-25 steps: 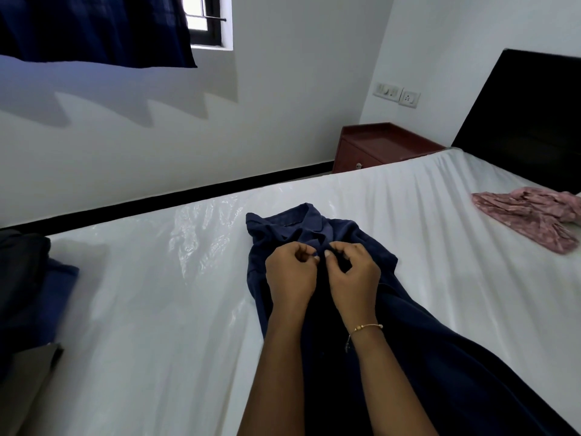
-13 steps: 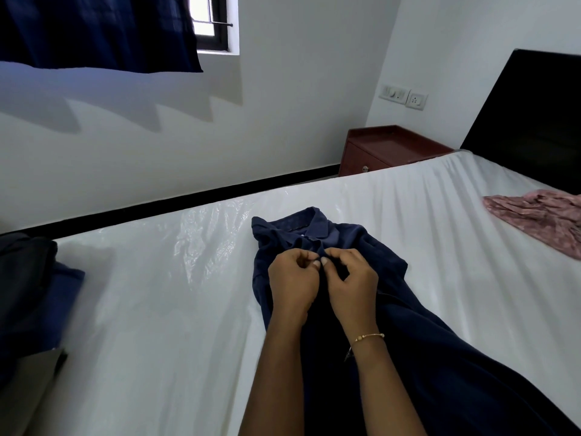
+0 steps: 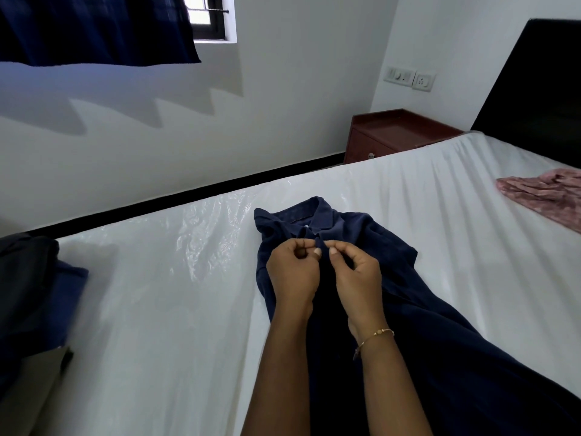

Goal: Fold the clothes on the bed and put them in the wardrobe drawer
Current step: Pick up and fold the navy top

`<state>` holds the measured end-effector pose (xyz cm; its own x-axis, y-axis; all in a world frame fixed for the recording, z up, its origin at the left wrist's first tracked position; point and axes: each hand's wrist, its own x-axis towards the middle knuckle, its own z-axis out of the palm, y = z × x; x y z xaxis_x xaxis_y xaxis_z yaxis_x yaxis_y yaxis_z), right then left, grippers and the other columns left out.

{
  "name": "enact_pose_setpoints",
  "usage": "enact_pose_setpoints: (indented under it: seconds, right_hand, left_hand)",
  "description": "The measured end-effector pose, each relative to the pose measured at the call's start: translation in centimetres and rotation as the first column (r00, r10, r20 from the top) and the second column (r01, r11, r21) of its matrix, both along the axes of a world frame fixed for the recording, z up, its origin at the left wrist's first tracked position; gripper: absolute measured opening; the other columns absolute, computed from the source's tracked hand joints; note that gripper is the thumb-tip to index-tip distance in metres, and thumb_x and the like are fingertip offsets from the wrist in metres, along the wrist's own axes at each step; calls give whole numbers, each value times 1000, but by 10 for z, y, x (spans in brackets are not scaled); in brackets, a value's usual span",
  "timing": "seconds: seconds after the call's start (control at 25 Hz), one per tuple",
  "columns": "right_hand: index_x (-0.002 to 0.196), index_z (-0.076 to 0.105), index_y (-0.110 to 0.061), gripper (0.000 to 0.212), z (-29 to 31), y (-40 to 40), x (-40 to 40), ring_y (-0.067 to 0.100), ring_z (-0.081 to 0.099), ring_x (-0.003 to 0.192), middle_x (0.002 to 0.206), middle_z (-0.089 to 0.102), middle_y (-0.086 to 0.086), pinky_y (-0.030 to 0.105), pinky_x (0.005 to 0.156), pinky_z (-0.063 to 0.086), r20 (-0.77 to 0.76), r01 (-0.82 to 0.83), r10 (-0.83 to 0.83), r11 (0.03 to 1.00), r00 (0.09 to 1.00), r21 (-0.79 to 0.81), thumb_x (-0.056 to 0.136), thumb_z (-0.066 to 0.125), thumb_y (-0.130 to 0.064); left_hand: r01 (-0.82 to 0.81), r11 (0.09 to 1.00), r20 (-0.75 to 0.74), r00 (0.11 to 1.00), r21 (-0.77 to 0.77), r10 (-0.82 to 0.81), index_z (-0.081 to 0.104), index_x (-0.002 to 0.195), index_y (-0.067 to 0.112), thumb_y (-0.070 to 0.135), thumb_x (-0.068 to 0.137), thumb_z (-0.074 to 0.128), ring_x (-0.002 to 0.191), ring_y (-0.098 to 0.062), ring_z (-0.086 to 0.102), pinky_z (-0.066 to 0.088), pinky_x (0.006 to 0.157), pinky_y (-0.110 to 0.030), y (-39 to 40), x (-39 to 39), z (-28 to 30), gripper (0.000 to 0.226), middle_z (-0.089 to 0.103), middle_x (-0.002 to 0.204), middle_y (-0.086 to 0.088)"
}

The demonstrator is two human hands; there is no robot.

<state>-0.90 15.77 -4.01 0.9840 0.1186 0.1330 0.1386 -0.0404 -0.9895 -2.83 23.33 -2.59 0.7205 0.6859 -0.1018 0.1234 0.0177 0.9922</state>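
Pinching: left hand [image 3: 292,272] and right hand [image 3: 358,275] grip the placket of the navy collared cotton shirt [image 3: 339,221].
Shirt: flat on white plastic-covered bed [image 3: 157,309].
Change: fingertips moved slightly closer to the collar.

Matt navy cloth shirt [image 3: 361,234] lies on glossy, crinkled plastic-covered bed [image 3: 176,278].

The hands [image 3: 327,272] cover the shirt [image 3: 440,341] placket, so what the fingertips pinch cannot be told. The shirt's lower part runs off the bottom edge. The pink garment [image 3: 547,196] is cut by the right edge. Dark clothes [image 3: 28,291] at the left edge are too shadowed to identify. The curtain [image 3: 94,26] hides most of the window [image 3: 210,17].
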Motion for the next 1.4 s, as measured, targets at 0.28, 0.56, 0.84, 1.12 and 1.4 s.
enact_pose_setpoints:
  seconds: [0.28,0.56,0.84,1.12,1.4]
  right_hand:
    - [98,69,-10,14,-8,3,5,4,61,90,93,65,-3,23,87,51,156,174,-160,981,975,-82,85,64,-6]
    - [99,68,-10,23,-5,4,2,-9,59,77,82,62,-15,3,74,44,271,203,-171,975,947,-93,80,68,1]
    - [95,66,-19,18,-8,1,-3,-9,60,81,85,64,-17,8,75,46,223,162,-154,987,962,-17,85,63,-3]
    - [85,64,-20,23,-4,-12,0,-4,63,73,81,67,-6,9,66,48,-29,66,-62,983,998,169,86,60,2]
    - [85,64,-25,35,-11,9,-7,7,64,84,87,67,-7,21,77,53,59,140,-140,990,988,18,80,62,9]
  left_hand:
    - [110,994,17,994,-17,-110,66,81,18,4,85,65,77,-9,63,52,74,-20,-1,-4,5,15,66,78,3]
    - [65,998,11,998,0,-65,66,76,21,4,83,67,77,-11,65,53,75,-23,-1,-3,3,18,67,77,3]
    - [59,998,2,998,14,-59,65,75,20,5,83,68,73,-9,63,51,70,-18,1,-1,3,17,66,76,3]
    - [152,987,-50,988,50,-149,66,78,20,6,85,66,77,-9,62,51,73,-19,0,-3,3,16,65,78,4]
    - [175,985,-17,984,-5,-175,72,77,15,12,81,69,78,-18,69,58,78,-36,-6,-5,6,6,72,78,-4]
